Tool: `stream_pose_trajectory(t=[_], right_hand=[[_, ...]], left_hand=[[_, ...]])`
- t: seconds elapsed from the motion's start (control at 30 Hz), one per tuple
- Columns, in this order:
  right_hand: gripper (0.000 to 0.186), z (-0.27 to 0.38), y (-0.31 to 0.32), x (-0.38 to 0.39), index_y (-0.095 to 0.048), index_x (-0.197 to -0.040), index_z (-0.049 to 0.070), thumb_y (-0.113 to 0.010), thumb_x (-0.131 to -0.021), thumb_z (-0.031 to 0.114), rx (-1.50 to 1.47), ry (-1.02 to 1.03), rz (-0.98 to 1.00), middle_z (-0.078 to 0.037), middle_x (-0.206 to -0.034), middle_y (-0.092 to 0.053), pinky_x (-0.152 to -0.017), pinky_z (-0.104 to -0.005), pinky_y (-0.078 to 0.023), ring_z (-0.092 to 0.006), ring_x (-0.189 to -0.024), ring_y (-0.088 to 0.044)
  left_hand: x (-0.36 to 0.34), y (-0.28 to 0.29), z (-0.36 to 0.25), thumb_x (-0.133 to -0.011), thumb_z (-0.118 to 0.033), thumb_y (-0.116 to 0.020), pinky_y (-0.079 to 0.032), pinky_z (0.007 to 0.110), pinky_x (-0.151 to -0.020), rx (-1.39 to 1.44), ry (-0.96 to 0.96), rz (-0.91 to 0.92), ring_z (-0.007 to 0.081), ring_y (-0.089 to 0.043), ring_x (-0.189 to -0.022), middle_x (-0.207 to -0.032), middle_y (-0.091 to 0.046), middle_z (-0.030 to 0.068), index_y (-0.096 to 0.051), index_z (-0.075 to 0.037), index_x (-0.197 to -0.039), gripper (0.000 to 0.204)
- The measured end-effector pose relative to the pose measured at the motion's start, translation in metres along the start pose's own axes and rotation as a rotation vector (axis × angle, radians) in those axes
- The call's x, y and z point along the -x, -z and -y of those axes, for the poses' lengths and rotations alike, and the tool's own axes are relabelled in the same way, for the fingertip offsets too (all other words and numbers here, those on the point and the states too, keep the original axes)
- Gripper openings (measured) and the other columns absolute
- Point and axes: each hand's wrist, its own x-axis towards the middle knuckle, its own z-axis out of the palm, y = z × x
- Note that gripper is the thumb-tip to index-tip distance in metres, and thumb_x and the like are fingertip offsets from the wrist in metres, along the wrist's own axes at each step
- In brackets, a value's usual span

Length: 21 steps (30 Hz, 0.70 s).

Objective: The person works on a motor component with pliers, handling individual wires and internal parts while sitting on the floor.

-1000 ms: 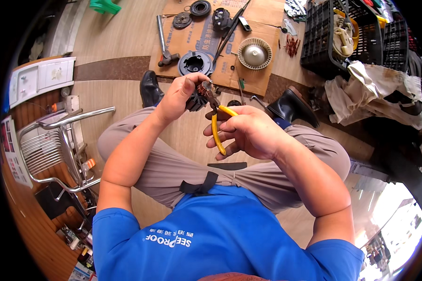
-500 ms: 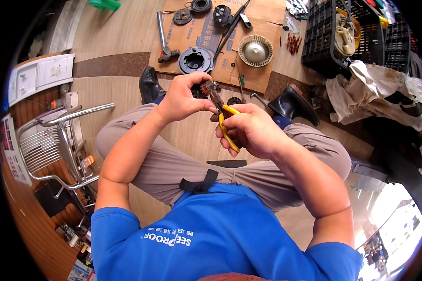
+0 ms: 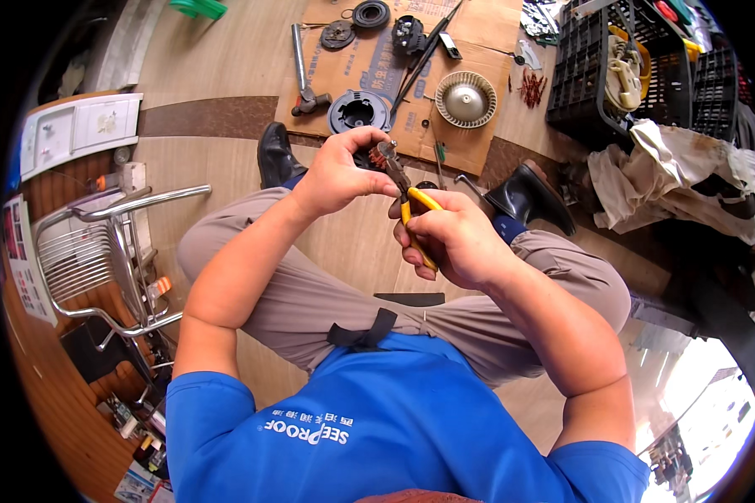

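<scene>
Head view looks down on a seated person in a blue shirt [image 3: 377,436] and grey-brown trousers [image 3: 310,285], knees spread over a wooden floor [image 3: 218,92]. Nearest above the shirt, the right hand [image 3: 453,239] is curled tight around the yellow handles of a pair of pliers [image 3: 411,210], its fingers [image 3: 415,243] fully wrapped on the grips so that no gap shows between them. The pliers' dark nose runs up and left from that hand to a small metal part [image 3: 384,151]. Just left of the right hand, the left hand [image 3: 340,172] pinches that small part between thumb and fingertips, its fingers closed on it; how much of the part sits inside the grasp cannot be told. The two hands are almost touching, held above the floor between the knees.

Beyond the left hand, two black shoes [image 3: 273,155] rest on the floor, one directly left of the hand, the other further right past the right hand. Further off than the left hand lies a sheet of cardboard [image 3: 478,33] carrying a black round housing [image 3: 358,111], a hammer [image 3: 302,71] to its left, a pale ribbed fan wheel [image 3: 466,99] to its right, and smaller dark discs beyond. Right of the fan wheel stands a black plastic crate [image 3: 596,75], with a crumpled cloth [image 3: 671,180] just before it. Far left of the left hand stands a chrome wire chair [image 3: 101,251].
</scene>
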Motion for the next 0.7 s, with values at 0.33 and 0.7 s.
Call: stream_pose_trajectory(t=[0.33, 0.7], right_hand=[[0.017, 0.001, -0.001, -0.005, -0.053, -0.102, -0.001, -0.05, -0.086, 0.003, 0.036, 0.039, -0.022, -0.007, -0.073, -0.056, -0.041, -0.0283, -0.042, -0.0132, -0.052, -0.053], [0.036, 0.004, 0.007, -0.013, -0.048, -0.122, -0.001, -0.052, -0.087, 0.006, 0.119, 0.006, 0.024, -0.015, -0.114, -0.059, -0.074, -0.0378, -0.056, -0.023, -0.099, -0.063]], left_hand=[[-0.002, 0.005, -0.001, -0.073, -0.002, -0.078, -0.052, 0.024, -0.078, 0.286, 0.216, 0.04, 0.0111, -0.061, -0.09, -0.101, -0.062, 0.0035, -0.053, -0.002, -0.121, 0.054], [-0.002, 0.001, 0.001, -0.072, -0.028, -0.087, -0.042, 0.019, -0.053, 0.5, 0.205, 0.024, 0.0082, -0.059, -0.075, -0.101, -0.063, 0.004, -0.05, -0.006, -0.122, 0.066]])
